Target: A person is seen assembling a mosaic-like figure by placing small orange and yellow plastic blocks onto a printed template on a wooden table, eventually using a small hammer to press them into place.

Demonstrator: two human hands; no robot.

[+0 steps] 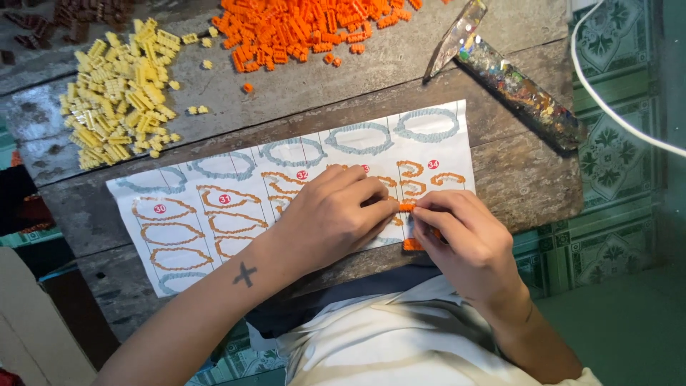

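over the paper sheet (179,214) on my worktop (514,179), my left hand (329,218) and right hand (464,243) have fingers clamped together on a small orange piece (406,206), mid-assembly, calling for careful alignment.

Orange bricks (307,28) piled top centre, pale yellow bricks (121,89) left, dark brown bricks (71,18) top left. White sheet (179,243) printed with orange and grey-blue loop outlines, red dots. Counter (529,179) grey weathered wood. Floor tiles (614,164) green patterned. Small orange piece (406,206) between hands.
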